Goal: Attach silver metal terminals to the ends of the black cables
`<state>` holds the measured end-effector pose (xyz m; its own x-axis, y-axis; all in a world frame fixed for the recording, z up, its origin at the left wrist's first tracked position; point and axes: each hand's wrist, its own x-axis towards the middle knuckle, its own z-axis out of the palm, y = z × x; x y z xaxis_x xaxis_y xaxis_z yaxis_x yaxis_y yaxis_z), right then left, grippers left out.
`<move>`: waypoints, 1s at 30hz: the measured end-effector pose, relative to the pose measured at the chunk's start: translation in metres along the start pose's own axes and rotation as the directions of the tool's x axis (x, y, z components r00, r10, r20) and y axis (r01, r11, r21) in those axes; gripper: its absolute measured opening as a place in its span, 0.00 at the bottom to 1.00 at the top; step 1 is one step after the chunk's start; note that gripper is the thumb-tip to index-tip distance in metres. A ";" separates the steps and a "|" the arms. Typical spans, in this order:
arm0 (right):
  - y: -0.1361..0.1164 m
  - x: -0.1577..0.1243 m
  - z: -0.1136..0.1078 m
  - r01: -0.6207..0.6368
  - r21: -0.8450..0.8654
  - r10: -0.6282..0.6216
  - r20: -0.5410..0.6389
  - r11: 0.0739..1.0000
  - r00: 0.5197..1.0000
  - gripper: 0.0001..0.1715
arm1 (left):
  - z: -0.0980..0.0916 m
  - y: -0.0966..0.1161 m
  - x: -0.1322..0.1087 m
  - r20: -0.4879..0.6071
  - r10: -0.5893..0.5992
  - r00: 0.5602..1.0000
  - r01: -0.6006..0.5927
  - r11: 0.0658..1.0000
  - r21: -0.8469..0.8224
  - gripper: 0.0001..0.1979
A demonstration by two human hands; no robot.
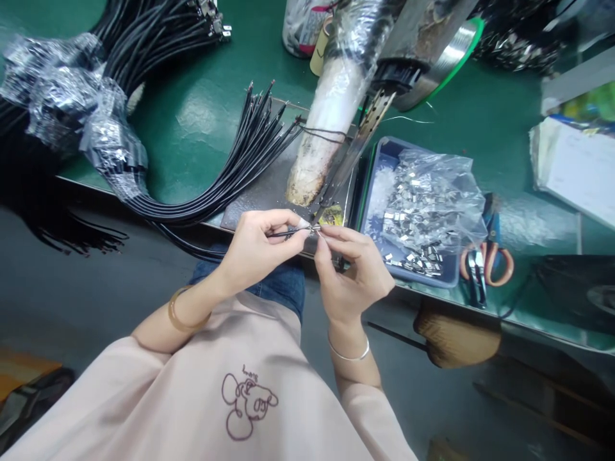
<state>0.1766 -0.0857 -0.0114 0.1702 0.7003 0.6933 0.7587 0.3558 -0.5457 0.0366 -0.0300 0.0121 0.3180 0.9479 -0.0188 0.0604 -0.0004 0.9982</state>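
Near the bench's front edge, my left hand (262, 246) pinches the end of a black cable (283, 234). My right hand (353, 266) meets it from the right, its thumb and fingertips closed on a small metal piece (315, 228) at the cable's tip. Just above both hands hang a soldering iron's perforated metal barrel (372, 118) and a wrapped white tube (319, 134). A bundle of black cables (192, 208) curves in from the left, its tips pointing up. To the right, a blue tray (451, 278) holds small metal parts (418, 218) and a clear plastic bag.
Plastic-wrapped cable bundles (62, 96) lie at the left of the green bench (192, 121). Orange-handled pliers (494, 256) sit right of the tray. A green-rimmed solder spool (446, 70) stands behind the iron. Papers (576, 166) lie at the far right.
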 end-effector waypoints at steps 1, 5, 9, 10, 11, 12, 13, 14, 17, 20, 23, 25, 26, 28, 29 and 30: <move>0.000 0.000 0.000 -0.001 0.005 0.001 0.000 1.000 1.000 0.09 | 0.000 0.000 0.000 -0.001 0.002 1.000 -0.002 1.000 0.008 0.06; 0.001 -0.001 0.000 0.020 0.009 -0.020 -0.009 1.000 1.000 0.09 | -0.002 -0.002 -0.001 0.006 0.025 1.000 -0.025 0.999 0.034 0.07; 0.003 -0.001 -0.001 0.093 -0.036 -0.094 -0.010 0.995 0.996 0.10 | -0.002 -0.002 -0.003 0.031 0.033 0.999 -0.034 0.998 0.055 0.07; 0.003 -0.001 0.000 0.104 -0.040 -0.104 -0.008 0.994 0.995 0.10 | -0.002 -0.002 -0.003 0.033 0.033 0.999 -0.035 0.997 0.061 0.07; 0.004 -0.001 0.000 0.103 -0.036 -0.104 -0.006 0.994 0.995 0.10 | -0.002 -0.002 -0.004 0.034 0.037 0.999 -0.040 0.997 0.066 0.07; 0.004 -0.001 0.000 0.093 -0.025 -0.093 -0.007 0.995 0.996 0.10 | -0.002 -0.003 -0.004 0.034 0.044 0.998 -0.047 0.996 0.069 0.07; 0.004 0.000 0.000 0.077 -0.010 -0.077 -0.008 0.997 0.997 0.10 | -0.002 -0.003 -0.005 0.033 0.054 0.998 -0.056 0.996 0.070 0.07; 0.005 0.000 0.001 0.062 0.004 -0.062 -0.009 0.998 0.998 0.10 | -0.002 -0.004 -0.005 0.031 0.065 0.997 -0.067 0.995 0.070 0.08; 0.005 0.001 0.001 0.040 0.032 -0.040 -0.009 0.999 0.999 0.10 | -0.002 -0.005 -0.006 0.028 0.085 0.996 -0.086 0.994 0.062 0.08; 0.004 0.002 0.000 0.050 0.037 -0.050 -0.008 0.998 0.999 0.10 | -0.002 -0.005 -0.006 0.025 0.077 0.997 -0.078 0.996 0.039 0.07; 0.003 0.004 0.000 0.063 0.019 -0.063 -0.004 0.998 0.998 0.10 | -0.001 -0.004 -0.005 0.013 0.071 0.997 -0.071 0.997 0.019 0.06; 0.003 0.005 0.001 0.068 0.004 -0.068 -0.005 0.998 0.998 0.10 | 0.000 -0.003 -0.004 0.007 0.078 0.997 -0.078 0.997 0.020 0.05; 0.003 0.006 0.001 0.070 -0.002 -0.070 -0.007 0.998 0.998 0.10 | 0.000 -0.003 -0.004 0.006 0.086 0.996 -0.086 0.996 0.021 0.05; 0.003 0.007 0.001 0.070 -0.009 -0.070 -0.015 0.998 0.997 0.10 | -0.001 -0.003 -0.004 0.011 0.099 0.995 -0.100 0.995 0.027 0.05; 0.002 0.008 0.001 0.070 -0.009 -0.070 -0.017 0.998 0.997 0.10 | -0.001 -0.004 -0.004 0.016 0.105 0.994 -0.105 0.994 0.033 0.05; 0.001 0.008 0.001 0.071 -0.009 -0.072 -0.019 0.997 0.997 0.10 | -0.001 -0.004 -0.004 0.021 0.110 0.994 -0.111 0.993 0.040 0.05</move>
<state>0.1785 -0.0788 -0.0067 0.1272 0.6613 0.7392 0.7744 0.3995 -0.4906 0.0339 -0.0332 0.0084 0.3430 0.9350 0.0902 0.0624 -0.1185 0.9910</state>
